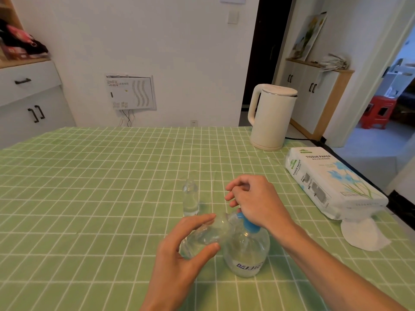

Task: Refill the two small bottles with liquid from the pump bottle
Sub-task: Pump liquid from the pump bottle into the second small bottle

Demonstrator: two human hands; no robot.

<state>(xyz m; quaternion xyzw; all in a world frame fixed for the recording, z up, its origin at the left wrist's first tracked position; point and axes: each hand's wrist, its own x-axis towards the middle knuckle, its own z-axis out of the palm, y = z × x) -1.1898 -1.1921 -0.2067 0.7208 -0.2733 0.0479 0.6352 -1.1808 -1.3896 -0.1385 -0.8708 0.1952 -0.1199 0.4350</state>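
Note:
A clear pump bottle with a blue pump head stands on the green checked tablecloth near the front. My right hand presses down on the pump head with its palm, fingers loosely curled. My left hand grips a small clear bottle, tilted with its mouth up against the pump's spout. A second small clear bottle stands upright on the cloth just behind, untouched.
A white electric kettle stands at the back right of the table. A pack of tissue paper lies along the right edge with a loose tissue in front of it. White cabinets stand to the left and beyond the kettle.

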